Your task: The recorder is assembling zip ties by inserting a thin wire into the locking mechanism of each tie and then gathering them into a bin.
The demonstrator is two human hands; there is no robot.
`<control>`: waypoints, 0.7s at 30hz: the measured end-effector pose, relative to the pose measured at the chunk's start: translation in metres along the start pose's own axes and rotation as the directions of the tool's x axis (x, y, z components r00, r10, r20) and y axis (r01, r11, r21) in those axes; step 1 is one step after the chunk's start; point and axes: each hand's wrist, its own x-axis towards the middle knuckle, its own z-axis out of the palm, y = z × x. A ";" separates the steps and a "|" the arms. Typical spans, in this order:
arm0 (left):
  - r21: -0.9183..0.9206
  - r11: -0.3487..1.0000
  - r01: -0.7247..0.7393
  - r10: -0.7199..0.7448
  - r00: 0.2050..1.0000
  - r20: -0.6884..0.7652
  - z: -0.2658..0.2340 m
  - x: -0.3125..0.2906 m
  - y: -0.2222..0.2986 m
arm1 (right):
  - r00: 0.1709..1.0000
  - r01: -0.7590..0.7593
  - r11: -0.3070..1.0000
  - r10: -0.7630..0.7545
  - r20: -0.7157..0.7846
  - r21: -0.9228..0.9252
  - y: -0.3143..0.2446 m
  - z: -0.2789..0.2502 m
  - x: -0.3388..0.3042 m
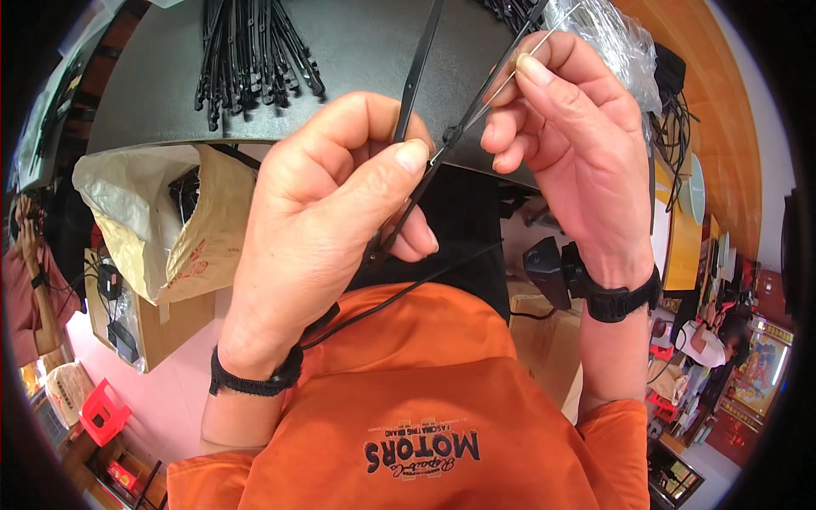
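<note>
Pinched in my left hand (336, 187) is a thin black jointed strip (415, 81), its parts spreading apart above and below the thumb. A small bright metal piece shows beside the thumb tip. My right hand (574, 127) is closed, thumb against fingers, on a thin silvery wire (548, 36). The wire slants down along another arm of the black strip, toward the joint near my left thumb. What the curled fingers of both hands cover is hidden.
A bundle of similar black strips (246, 55) lies on the dark table (153, 93). Clear plastic wrapping (608, 47) sits at the far right. Below the table's left edge stands an open paper bag (212, 229), beside a cardboard box (183, 327). Other people are at both sides.
</note>
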 end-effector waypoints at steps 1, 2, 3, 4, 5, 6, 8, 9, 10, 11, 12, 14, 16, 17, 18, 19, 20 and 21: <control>-0.045 0.999 0.015 -0.015 1.000 0.001 0.001 -0.001 -0.001 | 0.998 0.038 0.999 -0.038 -0.041 0.015 0.002 0.002 -0.001; -0.090 0.995 0.030 -0.030 1.000 0.003 0.001 -0.002 -0.002 | 0.999 0.041 0.999 -0.040 -0.037 0.017 0.001 0.002 0.001; -0.088 0.996 0.025 -0.026 1.000 -0.001 0.000 -0.002 -0.003 | 1.000 -0.010 1.000 0.010 0.006 0.017 -0.002 0.001 0.005; -0.095 0.994 0.056 -0.053 0.998 0.031 -0.002 -0.001 -0.003 | 0.997 -0.060 0.998 0.059 0.042 0.011 -0.004 0.000 0.007; -0.101 0.991 0.087 -0.081 0.995 0.062 -0.002 0.000 -0.003 | 0.998 -0.057 0.998 0.056 0.040 0.010 -0.004 0.000 0.008; -0.129 0.986 0.102 -0.094 0.993 0.065 -0.001 0.000 -0.003 | 0.998 -0.061 0.998 0.060 0.033 0.028 -0.002 0.000 0.008; -0.133 0.985 0.108 -0.098 0.992 0.077 -0.003 0.000 -0.004 | 0.998 -0.064 0.997 0.063 0.028 0.049 -0.001 0.002 0.009; -0.139 0.983 0.116 -0.105 0.991 0.087 -0.003 0.000 -0.005 | 0.996 -0.084 0.994 0.082 0.020 0.073 0.000 0.004 0.009; -0.139 0.984 0.115 -0.103 0.991 0.090 -0.003 0.000 -0.006 | 0.995 -0.101 0.990 0.101 0.011 0.095 -0.001 0.005 0.008; -0.133 0.986 0.095 -0.088 0.994 0.063 -0.001 0.000 -0.008 | 0.995 -0.099 0.991 0.099 0.010 0.094 -0.001 0.004 0.006; -0.128 0.989 0.076 -0.072 0.997 0.036 -0.001 0.000 -0.008 | 0.994 -0.112 0.985 0.112 0.007 0.128 -0.001 0.002 0.004; -0.110 0.992 0.060 -0.059 0.998 0.017 -0.001 0.002 -0.008 | 0.992 -0.128 0.978 0.129 0.007 0.167 -0.002 0.002 0.000; -0.092 0.995 0.047 -0.047 0.999 0.002 -0.001 0.003 -0.008 | 0.989 -0.136 0.985 0.140 -0.037 0.104 -0.002 0.003 -0.006; -0.093 0.995 0.033 -0.032 0.999 0.011 0.000 0.003 -0.009 | 0.989 -0.137 0.985 0.142 -0.040 0.106 -0.002 0.005 -0.008; -0.094 0.995 0.019 -0.017 1.000 0.022 0.000 0.003 -0.009 | 0.996 -0.089 0.996 0.089 -0.027 -0.006 -0.001 0.009 -0.008; -0.094 0.995 0.021 -0.019 1.000 0.022 0.000 0.003 -0.010 | 0.999 -0.039 0.992 0.039 -0.006 -0.117 0.001 0.012 -0.007; -0.100 0.995 0.005 -0.004 1.000 0.009 0.001 0.003 -0.010 | 1.000 -0.021 0.992 0.019 -0.015 -0.123 0.000 0.015 -0.006; -0.105 0.994 -0.012 0.011 1.000 -0.005 0.001 0.003 -0.010 | 1.000 -0.022 0.992 0.020 -0.015 -0.122 0.001 0.016 -0.006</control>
